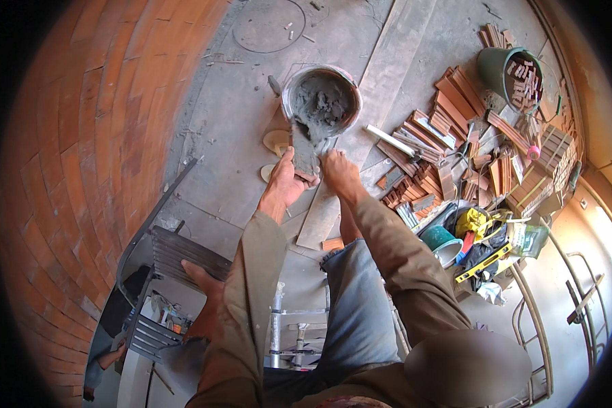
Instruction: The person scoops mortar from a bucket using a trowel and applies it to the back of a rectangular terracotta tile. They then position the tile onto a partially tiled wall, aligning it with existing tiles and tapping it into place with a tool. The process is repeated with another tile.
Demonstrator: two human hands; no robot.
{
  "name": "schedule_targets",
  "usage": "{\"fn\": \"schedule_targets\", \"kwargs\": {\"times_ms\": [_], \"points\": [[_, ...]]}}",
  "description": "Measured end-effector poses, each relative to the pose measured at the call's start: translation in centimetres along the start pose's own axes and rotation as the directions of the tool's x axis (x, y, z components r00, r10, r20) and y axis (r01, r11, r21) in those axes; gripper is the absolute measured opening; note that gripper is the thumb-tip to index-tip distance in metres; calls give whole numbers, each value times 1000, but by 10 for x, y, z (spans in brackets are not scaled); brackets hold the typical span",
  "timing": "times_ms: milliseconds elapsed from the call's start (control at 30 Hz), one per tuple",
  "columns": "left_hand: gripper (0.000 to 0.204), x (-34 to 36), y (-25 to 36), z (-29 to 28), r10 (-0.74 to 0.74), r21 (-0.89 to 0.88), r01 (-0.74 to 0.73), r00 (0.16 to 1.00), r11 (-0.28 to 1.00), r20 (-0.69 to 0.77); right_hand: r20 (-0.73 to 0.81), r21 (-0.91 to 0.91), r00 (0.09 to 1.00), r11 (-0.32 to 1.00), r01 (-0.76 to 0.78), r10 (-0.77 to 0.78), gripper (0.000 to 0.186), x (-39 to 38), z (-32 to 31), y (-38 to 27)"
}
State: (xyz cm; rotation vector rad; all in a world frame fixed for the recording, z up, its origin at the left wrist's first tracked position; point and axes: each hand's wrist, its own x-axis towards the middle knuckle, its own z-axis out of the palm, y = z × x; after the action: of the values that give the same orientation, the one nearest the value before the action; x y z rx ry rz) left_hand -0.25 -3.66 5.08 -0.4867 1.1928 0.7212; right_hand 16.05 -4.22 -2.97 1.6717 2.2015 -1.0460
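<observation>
Where mortar coats it, the tile looks rough grey.

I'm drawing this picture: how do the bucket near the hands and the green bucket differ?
The near bucket holds a lumpy grey mix; the green bucket holds reddish tile scraps. The near bucket's rim is pale and smeared, while the green bucket is dark green. Both are round and open-topped.
</observation>
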Motion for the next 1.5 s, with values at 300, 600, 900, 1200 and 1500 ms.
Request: {"fn": "schedule_targets", "kwargs": {"times_ms": [300, 600, 900, 1200, 1500], "points": [[55, 9, 14, 4, -25, 32, 23, 997, 999, 70, 313, 138, 941, 974, -182, 131, 45, 4, -54, 34], [55, 26, 13, -3, 176, 258, -160, 983, 953, -42, 187, -32, 982, 1000, 1, 5, 24, -125, -132, -12], [58, 24, 5, 7, 253, 323, -230, 967, 918, -28, 165, -14, 986, 1000, -26, 28, 27, -134, -141, -44], [55, 14, -30, -17, 239, 320, -214, 970, 923, -39, -246, -110, 932, 963, 244, -265, 22, -45, -41, -11], [54, 1, -26, -38, 156, 191, -165, 986, 968, 64, 85, 1, 996, 1000, 20, -20, 28, -18, -61, -16]]}}
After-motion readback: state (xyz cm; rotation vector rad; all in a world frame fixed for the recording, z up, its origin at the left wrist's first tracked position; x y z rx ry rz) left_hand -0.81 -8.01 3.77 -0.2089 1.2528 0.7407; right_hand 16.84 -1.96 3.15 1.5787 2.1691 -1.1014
